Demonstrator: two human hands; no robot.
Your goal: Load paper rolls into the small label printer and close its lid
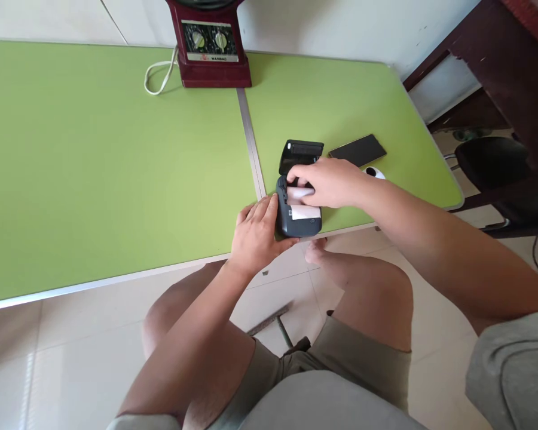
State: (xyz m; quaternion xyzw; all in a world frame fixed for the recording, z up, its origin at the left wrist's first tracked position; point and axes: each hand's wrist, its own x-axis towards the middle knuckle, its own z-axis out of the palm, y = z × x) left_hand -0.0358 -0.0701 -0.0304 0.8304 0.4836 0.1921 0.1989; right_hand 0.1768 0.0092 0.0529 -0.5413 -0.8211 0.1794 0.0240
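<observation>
A small dark grey portable thermal printer [301,227] lies near the front edge of the green table, its black lid [301,149] raised at the back. White paper [305,212] comes out over the front of its body. My left hand [256,233] grips the printer's left side, fingers along the side and thumb across the front. Over the printer's open bay, my right hand [329,182] has its fingers curled onto the white paper roll [298,193]. Those fingers hide part of the roll and the inside of the bay.
Behind the printer at right lies a black smartphone [359,150], with a white round object [373,172] partly behind my right forearm. A dark red fan base [215,71] with a white cord [158,83] stands at the back of the green table [116,167]. A black chair [493,164] is at right.
</observation>
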